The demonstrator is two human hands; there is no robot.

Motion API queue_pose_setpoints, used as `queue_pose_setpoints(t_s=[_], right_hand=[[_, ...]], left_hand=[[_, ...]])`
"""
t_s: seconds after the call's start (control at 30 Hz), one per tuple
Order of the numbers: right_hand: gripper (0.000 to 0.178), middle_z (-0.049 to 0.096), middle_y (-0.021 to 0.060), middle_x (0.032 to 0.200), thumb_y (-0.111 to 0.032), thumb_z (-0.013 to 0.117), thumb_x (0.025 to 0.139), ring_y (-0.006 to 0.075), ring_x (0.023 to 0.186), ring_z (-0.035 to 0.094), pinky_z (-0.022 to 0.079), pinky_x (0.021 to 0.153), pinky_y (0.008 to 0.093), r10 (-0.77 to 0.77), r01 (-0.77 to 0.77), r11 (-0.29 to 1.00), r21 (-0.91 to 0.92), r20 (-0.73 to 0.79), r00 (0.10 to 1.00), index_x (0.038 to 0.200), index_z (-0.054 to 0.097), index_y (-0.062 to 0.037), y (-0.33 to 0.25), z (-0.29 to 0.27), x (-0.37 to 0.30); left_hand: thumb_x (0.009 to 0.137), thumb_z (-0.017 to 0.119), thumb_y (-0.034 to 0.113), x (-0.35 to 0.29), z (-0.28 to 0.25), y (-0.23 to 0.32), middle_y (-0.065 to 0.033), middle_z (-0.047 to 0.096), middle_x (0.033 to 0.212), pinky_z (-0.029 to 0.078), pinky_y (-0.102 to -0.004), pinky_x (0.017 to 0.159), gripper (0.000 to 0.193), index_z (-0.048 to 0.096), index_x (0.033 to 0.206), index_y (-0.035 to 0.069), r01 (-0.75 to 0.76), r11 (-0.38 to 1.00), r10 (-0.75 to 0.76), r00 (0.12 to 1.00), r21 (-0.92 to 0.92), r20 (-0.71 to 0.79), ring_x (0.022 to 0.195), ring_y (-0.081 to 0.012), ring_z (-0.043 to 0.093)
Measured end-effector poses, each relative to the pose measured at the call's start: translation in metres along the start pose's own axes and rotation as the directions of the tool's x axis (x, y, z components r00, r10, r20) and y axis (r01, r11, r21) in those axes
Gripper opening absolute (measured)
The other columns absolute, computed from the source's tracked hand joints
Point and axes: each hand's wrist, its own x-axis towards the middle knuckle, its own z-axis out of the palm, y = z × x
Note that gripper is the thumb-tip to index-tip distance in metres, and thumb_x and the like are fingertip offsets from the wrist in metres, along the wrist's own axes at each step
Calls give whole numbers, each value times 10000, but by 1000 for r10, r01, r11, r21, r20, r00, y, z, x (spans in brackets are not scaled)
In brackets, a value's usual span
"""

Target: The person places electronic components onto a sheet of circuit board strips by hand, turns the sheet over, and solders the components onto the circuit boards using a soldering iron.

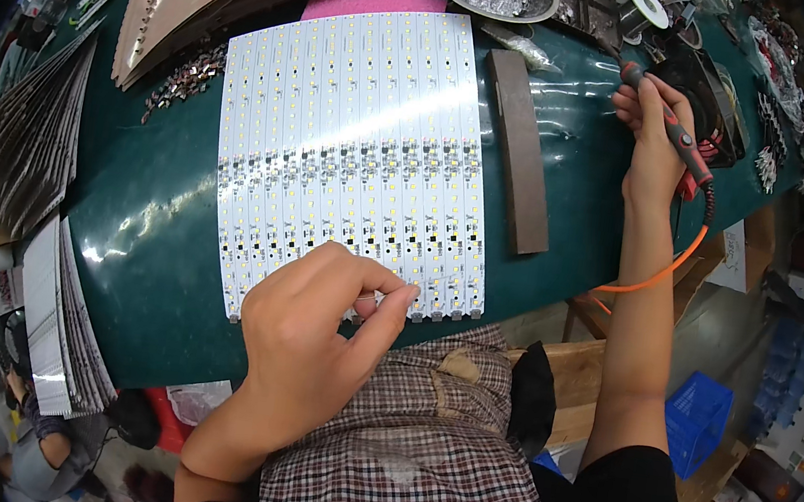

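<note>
A white panel of LED circuit strips (361, 95) lies on the green table mat, with rows of small yellow lights and dark chips. Over its near edge, my left hand (308, 325) is closed, thumb and forefinger pinched together. Something thin and pale shows at those fingers, too small to name. My right hand (658, 147) is raised at the right side of the table, wrapped around a grey and red soldering iron (687, 151). The iron's front end points up and left, away from the panel. From its back end an orange cord (659, 281) loops down past my forearm.
Right of the panel lies a long brown bar (519, 155). Behind stand a metal dish (543, 5) of small parts, pink foam (372, 2) and a wire spool (649, 5). Stacked boards (26, 125) line the left; a blue crate (697, 423) sits below right. Another person is at lower left.
</note>
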Motion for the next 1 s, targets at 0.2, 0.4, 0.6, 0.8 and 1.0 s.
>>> queue_pose_setpoints(t_s=[0.2, 0.4, 0.6, 0.8, 1.0], right_hand=[[169, 723, 92, 844, -114, 719, 930, 119, 681, 681, 527, 613, 228, -197, 217, 927, -307, 96, 976, 1023, 672, 20, -30, 0, -19], [163, 670, 69, 790, -47, 750, 893, 88, 615, 607, 473, 564, 195, -371, 392, 824, -409, 133, 919, 970, 618, 7, -82, -15, -86], [182, 592, 66, 769, -1, 669, 883, 89, 643, 547, 456, 624, 223, -100, 178, 959, -220, 322, 942, 954, 503, -14, -100, -38, -151], [186, 588, 61, 785, 11, 672, 869, 80, 667, 497, 420, 642, 225, 118, -66, 984, -165, 332, 936, 930, 499, -21, -86, -43, -171], [189, 613, 67, 752, 2, 704, 886, 86, 660, 524, 422, 616, 236, 192, -162, 978, -133, 257, 947, 876, 518, -28, -79, -40, -179]], left_hand=[[778, 805, 46, 4, 8, -4, -32, 611, 735, 415, -293, 484, 131, 681, 804, 79, -101, 993, 102, 995, 55, -12, 556, -162, 595], [756, 792, 20, 10, 26, 1, -77, 650, 832, 499, -288, 590, 154, 644, 788, 45, -63, 992, 59, 997, 112, 41, 710, -197, 660], [734, 729, -13, 14, 52, -4, -100, 718, 891, 533, -311, 618, 152, 596, 775, 50, -141, 987, 135, 988, 83, 75, 749, -245, 707], [713, 711, -12, 16, 65, -11, -76, 723, 854, 533, -318, 600, 148, 594, 775, 55, -173, 978, 166, 983, 113, 74, 694, -237, 699], [711, 701, -8, 16, 64, -12, -38, 653, 748, 505, -321, 564, 159, 653, 846, 61, -167, 972, 147, 981, 166, 124, 635, -212, 662]])
